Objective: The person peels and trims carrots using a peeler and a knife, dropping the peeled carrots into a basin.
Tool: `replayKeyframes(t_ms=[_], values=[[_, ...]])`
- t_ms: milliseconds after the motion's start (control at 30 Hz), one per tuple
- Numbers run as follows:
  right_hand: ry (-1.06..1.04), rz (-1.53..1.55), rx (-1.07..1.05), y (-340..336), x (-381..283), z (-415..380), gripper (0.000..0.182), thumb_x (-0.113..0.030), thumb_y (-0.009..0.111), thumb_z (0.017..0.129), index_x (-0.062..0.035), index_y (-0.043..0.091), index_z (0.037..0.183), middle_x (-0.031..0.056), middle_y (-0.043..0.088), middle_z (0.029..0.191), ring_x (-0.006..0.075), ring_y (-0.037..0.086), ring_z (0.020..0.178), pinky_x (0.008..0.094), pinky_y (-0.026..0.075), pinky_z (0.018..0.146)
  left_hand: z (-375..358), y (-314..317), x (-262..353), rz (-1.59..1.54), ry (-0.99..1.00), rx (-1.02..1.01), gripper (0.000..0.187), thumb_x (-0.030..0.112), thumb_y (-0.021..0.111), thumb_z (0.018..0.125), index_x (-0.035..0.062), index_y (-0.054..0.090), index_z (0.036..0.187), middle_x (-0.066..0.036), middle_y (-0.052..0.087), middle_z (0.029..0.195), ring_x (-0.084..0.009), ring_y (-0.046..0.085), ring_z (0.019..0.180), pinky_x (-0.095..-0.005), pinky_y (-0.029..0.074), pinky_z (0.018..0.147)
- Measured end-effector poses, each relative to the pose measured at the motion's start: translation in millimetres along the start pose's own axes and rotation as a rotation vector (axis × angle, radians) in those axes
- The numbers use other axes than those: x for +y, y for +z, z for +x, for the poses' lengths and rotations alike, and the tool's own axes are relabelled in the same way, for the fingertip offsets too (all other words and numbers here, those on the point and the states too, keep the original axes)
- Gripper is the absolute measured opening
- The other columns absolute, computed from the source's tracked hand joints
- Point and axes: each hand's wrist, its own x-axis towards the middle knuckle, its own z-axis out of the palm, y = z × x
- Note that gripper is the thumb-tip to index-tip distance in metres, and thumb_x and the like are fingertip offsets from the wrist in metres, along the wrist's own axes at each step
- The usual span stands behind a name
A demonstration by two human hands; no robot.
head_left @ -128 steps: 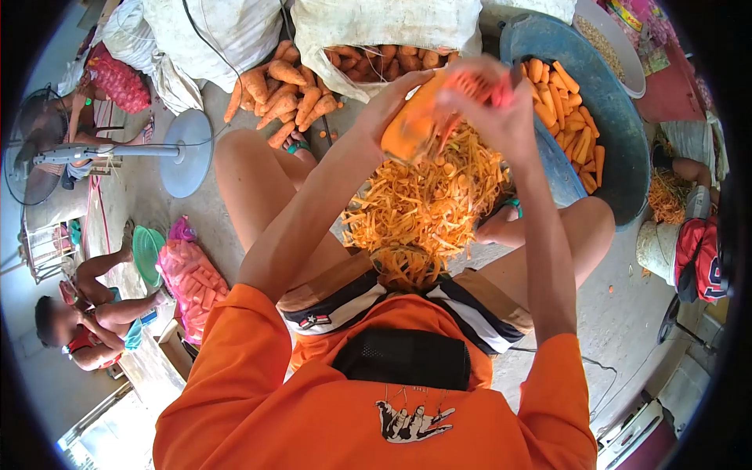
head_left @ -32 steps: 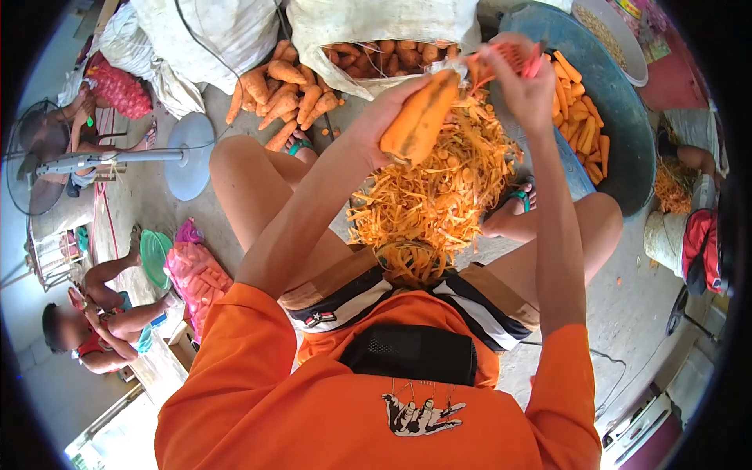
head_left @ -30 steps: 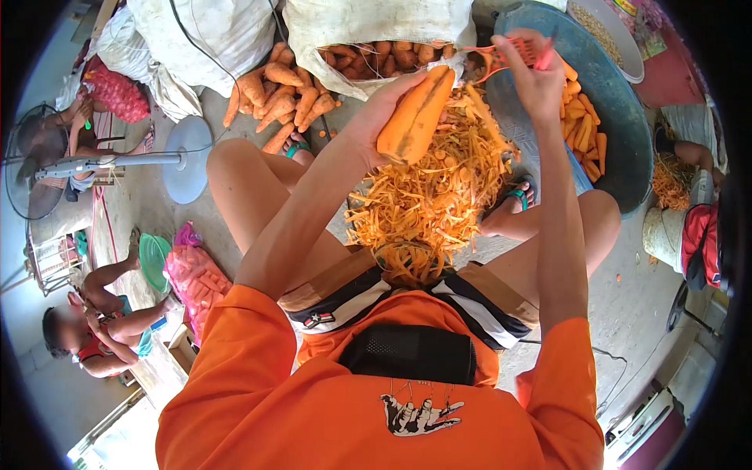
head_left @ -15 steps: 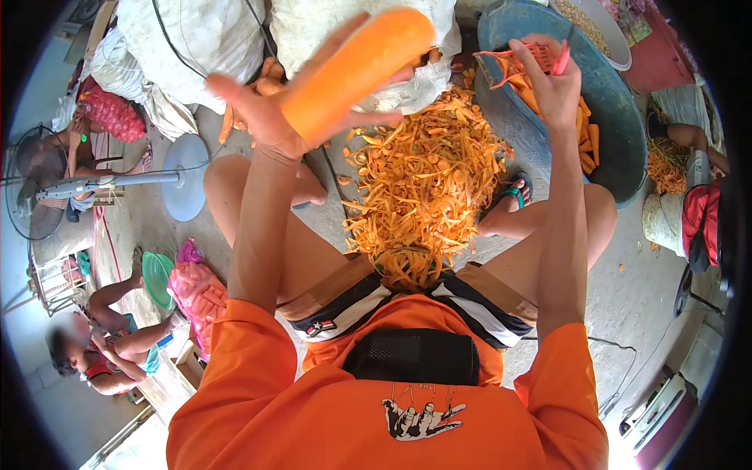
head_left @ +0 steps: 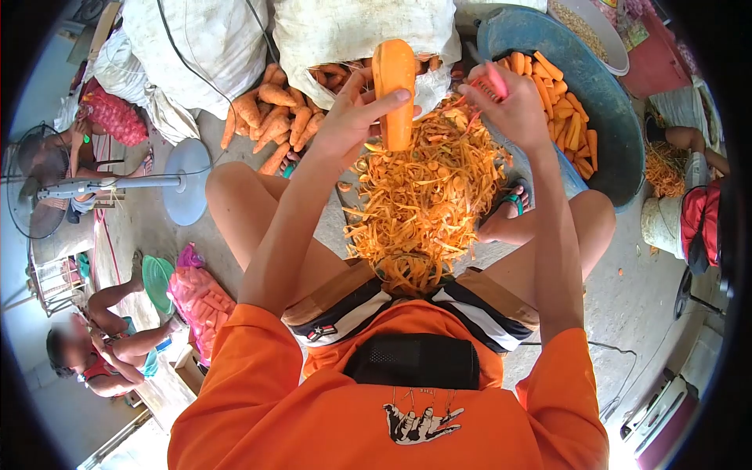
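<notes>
A large, smooth orange carrot stands nearly upright in the view, its broad end away from me. My left hand grips it from the left, thumb across its face and fingers partly hidden behind. To the right, my right hand is closed around a red peeler, which is apart from the carrot. Below both hands, a heap of carrot peelings covers the floor between my legs. Beside my right hand, several peeled carrots lie in a blue basin.
Several unpeeled carrots spill from white sacks ahead. A standing fan is at the left, near a pink bag of carrots and a green basin. Other people sit at both sides.
My left hand has lowered the carrot away from the camera and turned it from a slant to nearly upright. My right hand with the peeler has moved left, off the blue basin.
</notes>
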Motion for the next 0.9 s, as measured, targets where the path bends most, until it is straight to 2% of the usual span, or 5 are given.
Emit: replayKeyframes(t_ms=[33, 167, 300, 400, 900], values=[[0.029, -0.097, -0.029, 0.2, -12.1, -1.7, 0.031, -0.030, 0.082, 0.086, -0.0053, 0.071, 0.101, 0.0166, 0.067, 0.078, 0.0336, 0.066, 0.069, 0.0400, 0.053, 0.064, 11.2, -3.5, -13.0, -0.118, 0.037, -0.069, 0.052, 0.027, 0.077, 0.093, 0.0066, 0.052, 0.134, -0.008, 0.067, 0.120, -0.0228, 0.068, 0.111, -0.0367, 0.056, 0.090], [-0.137, -0.294, -0.065, 18.8, -18.9, -10.7, 0.028, -0.029, 0.079, 0.084, -0.0085, 0.072, 0.103, 0.0161, 0.071, 0.090, 0.0358, 0.069, 0.086, 0.0461, 0.055, 0.074, 20.6, 9.3, -53.0, -0.280, -0.266, -0.005, 0.036, 0.020, 0.078, 0.092, 0.0075, 0.059, 0.119, -0.004, 0.067, 0.102, -0.0153, 0.069, 0.093, -0.0299, 0.056, 0.076], [-0.186, -0.400, -0.170, 32.8, -15.4, -22.3, 0.022, -0.021, 0.074, 0.083, -0.0100, 0.067, 0.100, 0.0138, 0.071, 0.086, 0.0369, 0.070, 0.086, 0.0485, 0.055, 0.074, 19.1, 22.3, -63.4, -0.032, -0.191, -0.006, 0.028, 0.014, 0.081, 0.088, 0.0079, 0.063, 0.109, -0.001, 0.064, 0.082, -0.0095, 0.061, 0.067, -0.0247, 0.050, 0.058], [-0.180, -0.367, -0.226, 45.2, -15.4, -28.2, 0.021, -0.019, 0.074, 0.081, -0.0098, 0.067, 0.099, 0.0140, 0.071, 0.086, 0.0375, 0.070, 0.085, 0.0496, 0.055, 0.074, 19.3, 19.1, -68.6, 0.000, -0.179, -0.037, 0.025, 0.011, 0.084, 0.082, 0.0059, 0.067, 0.099, -0.001, 0.067, 0.081, -0.0089, 0.061, 0.064, -0.0259, 0.047, 0.053], [0.093, -0.446, -0.263, 62.8, 21.9, -14.7, 0.019, -0.023, 0.068, 0.090, -0.0048, 0.071, 0.095, 0.0208, 0.072, 0.088, 0.0402, 0.072, 0.086, 0.0511, 0.057, 0.076, 15.1, 10.1, -59.4, 0.064, -0.352, -0.106, 0.026, 0.009, 0.080, 0.088, 0.0067, 0.058, 0.103, 0.003, 0.054, 0.073, -0.0069, 0.051, 0.060, -0.0248, 0.042, 0.053]])
